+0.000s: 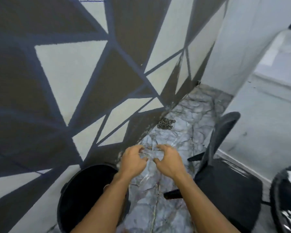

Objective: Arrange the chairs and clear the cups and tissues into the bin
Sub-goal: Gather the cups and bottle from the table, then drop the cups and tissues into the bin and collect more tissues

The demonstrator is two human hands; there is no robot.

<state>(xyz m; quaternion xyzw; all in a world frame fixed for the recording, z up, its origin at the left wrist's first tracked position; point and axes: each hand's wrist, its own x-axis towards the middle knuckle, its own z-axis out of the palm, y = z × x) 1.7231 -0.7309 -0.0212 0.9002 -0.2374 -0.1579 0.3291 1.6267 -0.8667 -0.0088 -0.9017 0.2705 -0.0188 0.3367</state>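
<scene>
Hands position: both reach forward over the marbled floor (183, 115), level with each other and just apart, the thumbs facing across the gap. Left hand (133, 161): fingers bent inward in a claw shape, thumb pointing toward the right hand. Right hand (168, 160): same posture, mirrored. I see no object plainly held in either grip. The floor shines between my fingertips, and the picture is too soft to show whether something clear sits there, so I cannot tell whether either hand holds anything. Bin (65, 204): black, round and open at the top, it stands on the floor against the patterned wall (65, 73), directly beneath my left forearm and nearer to me than the hands. Its inside reads as plain black. First chair (225, 187): black, it stands just right of my right forearm, with its backrest rising on the far side and a dark armrest pointing toward my arm. Second chair (286, 199): only a glossy dark edge shows at the right border of the view, beside the first chair. Chain (165, 123): it lies heaped on the floor at the foot of the wall, beyond my hands.
</scene>
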